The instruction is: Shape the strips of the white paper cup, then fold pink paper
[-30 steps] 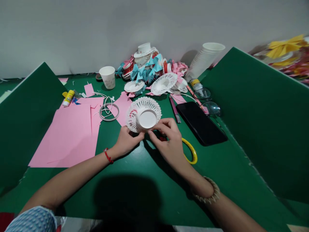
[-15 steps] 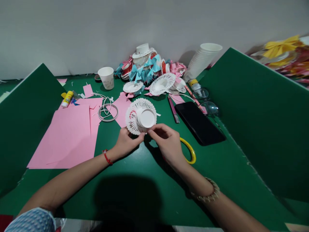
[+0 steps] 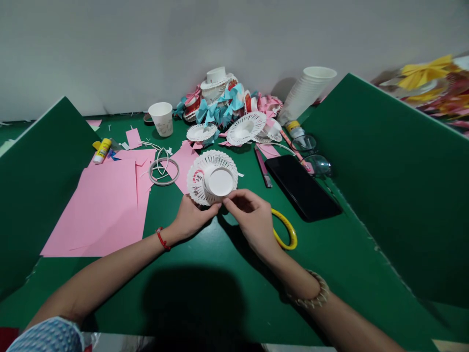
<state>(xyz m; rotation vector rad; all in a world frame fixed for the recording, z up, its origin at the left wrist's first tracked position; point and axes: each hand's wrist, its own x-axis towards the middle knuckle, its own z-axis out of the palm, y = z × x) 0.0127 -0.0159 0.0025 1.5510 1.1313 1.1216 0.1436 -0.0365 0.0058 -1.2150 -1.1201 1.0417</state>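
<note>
Left fingers [image 3: 210,211] and right fingers [image 3: 234,209] pinch a fringed paper cup [image 3: 213,179] between them, seemingly to steady it

Two hands [image 3: 256,222] show at centre, one phone [image 3: 303,188] at right and one glue stick [image 3: 102,151] at left. Two green panels [image 3: 384,186] flank these.

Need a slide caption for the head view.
Left hand and right hand hold a hat-shaped white paper craft by its near edge, pink paper sheets to the left.
</note>
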